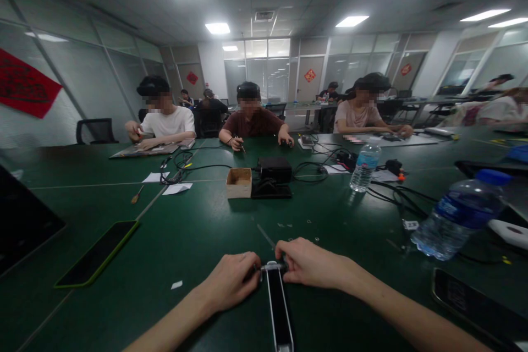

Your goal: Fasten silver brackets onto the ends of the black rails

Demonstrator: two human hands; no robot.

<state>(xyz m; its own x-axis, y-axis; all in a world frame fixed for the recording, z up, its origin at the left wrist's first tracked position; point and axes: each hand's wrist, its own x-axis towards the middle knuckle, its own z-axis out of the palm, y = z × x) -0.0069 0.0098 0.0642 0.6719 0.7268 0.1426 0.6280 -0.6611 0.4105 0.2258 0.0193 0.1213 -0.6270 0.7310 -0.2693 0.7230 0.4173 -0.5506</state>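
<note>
A long, narrow black bar with a silver frame (278, 302) lies on the green table, pointing away from me. At its far end a small metallic crosspiece (270, 267) spans between my hands. My left hand (231, 279) is closed, its fingers pinched at the crosspiece's left end. From the other side my right hand (309, 264) is closed too, thumb and fingers pressed together at the right end. What each pinch holds is too small and partly hidden. A thin clear strip (266, 235) lies just beyond my right fingers, with small scraps (289, 225) farther off.
A phone with a green edge (99, 253) lies left, another phone (474, 302) right. Two water bottles (365, 168) stand at right, the nearer blue-capped (462, 214). Ahead are a small open box (238, 183), a black device (274, 170) and cables. Several people (251, 121) sit opposite.
</note>
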